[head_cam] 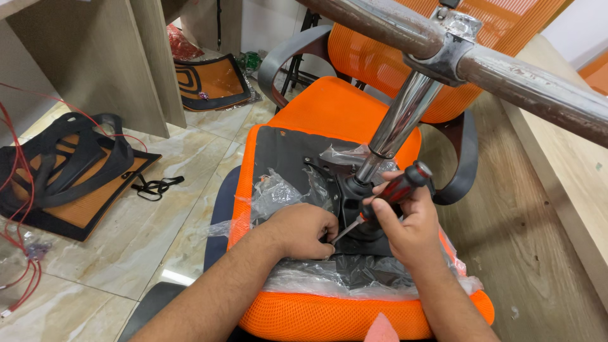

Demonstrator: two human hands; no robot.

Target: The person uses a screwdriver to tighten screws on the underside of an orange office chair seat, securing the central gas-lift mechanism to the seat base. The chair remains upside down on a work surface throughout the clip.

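— What did the frame catch nearest the camera?

— An upturned orange seat (329, 313) lay with its underside facing up, crinkled clear plastic wrap (342, 278) bunched across the near edge. Two bare forearms reached in over it.

— And the hands?

— The left hand (303, 231) was curled shut, knuckles up, fingertips pressed down at the black metal plate (288, 158). Whether it pinched a screw there could not be told. The right hand (408, 221) was wrapped around a screwdriver (386, 196) with a red-and-black handle.

— Which way did the tool lie?

— Slanted. Its handle rose up and to the right, toward the far side; its thin shaft ran down and to the left, the tip meeting the plate just beside the left fingertips. So the tip sat left and near of the gripping fingers, and the left hand was the closer of the two to the point of contact.

— Beyond that?

— A chrome column (399, 120) rose from the plate to the grubby star-shaped base (456, 44) overhead. Farther off, a second orange chair (342, 101) stood behind, and black-framed mesh panels (69, 177) rested on the tiled floor (190, 221) at left.
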